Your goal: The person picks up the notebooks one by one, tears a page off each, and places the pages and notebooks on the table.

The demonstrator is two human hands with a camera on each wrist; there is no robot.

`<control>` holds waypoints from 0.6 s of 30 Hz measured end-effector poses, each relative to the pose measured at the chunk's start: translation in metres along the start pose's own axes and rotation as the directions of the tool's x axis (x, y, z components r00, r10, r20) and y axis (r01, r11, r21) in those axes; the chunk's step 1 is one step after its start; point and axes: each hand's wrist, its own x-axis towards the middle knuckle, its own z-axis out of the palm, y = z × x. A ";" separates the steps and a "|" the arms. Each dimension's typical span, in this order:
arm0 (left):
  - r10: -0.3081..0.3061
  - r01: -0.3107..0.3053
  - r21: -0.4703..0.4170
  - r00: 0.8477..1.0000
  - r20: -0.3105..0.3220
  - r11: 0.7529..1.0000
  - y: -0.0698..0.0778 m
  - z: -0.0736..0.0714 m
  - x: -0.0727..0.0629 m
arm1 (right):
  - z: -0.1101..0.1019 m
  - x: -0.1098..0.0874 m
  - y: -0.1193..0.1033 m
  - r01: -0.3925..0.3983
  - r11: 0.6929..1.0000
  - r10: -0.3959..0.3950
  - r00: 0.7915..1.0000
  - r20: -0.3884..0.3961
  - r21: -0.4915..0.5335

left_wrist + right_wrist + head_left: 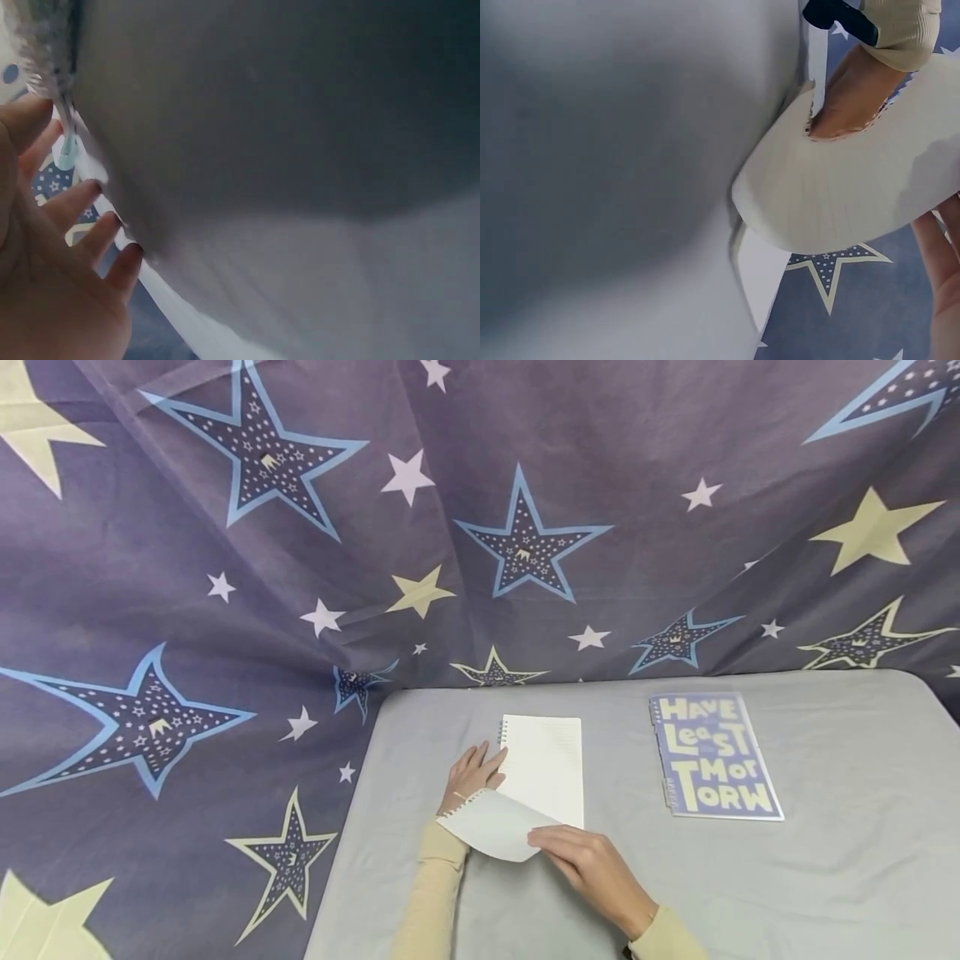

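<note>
White notebook's ruling (562, 739), head view only

On the tabletop (847, 893), in its left part near the far edge: an open notebook (547, 760), with coil binding (503, 729) along the left side. Well apart to the right, at much the same depth: a closed notebook (718, 756), slightly askew, also bound on the left. Beside the open notebook's left edge: the left hand (468, 777), with fingertips over that edge. In front, across the notebook's near left corner and above the left wrist: a raised, curving sheet (495, 827). At the sheet's right end: the right hand (592, 864), with fingers on it. Behind the tabletop and along its left: a hanging cloth (480, 443).
</note>
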 end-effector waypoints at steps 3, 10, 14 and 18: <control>0.014 -0.014 0.019 1.000 0.026 1.000 -0.003 -0.003 0.001 | -0.002 -0.007 -0.001 0.025 1.000 -0.025 1.000 0.016 0.011; 0.030 -0.030 0.111 1.000 0.000 0.993 -0.007 -0.001 0.003 | -0.004 -0.017 -0.009 0.111 0.994 -0.111 0.993 0.028 0.018; 0.015 -0.014 0.117 1.000 -0.012 0.993 -0.006 0.001 0.003 | -0.005 -0.020 -0.016 0.145 0.989 -0.147 0.988 0.042 0.033; -0.025 0.022 0.127 0.999 0.022 0.992 -0.002 0.001 0.005 | -0.005 -0.022 -0.024 0.160 0.984 -0.166 0.984 0.071 0.073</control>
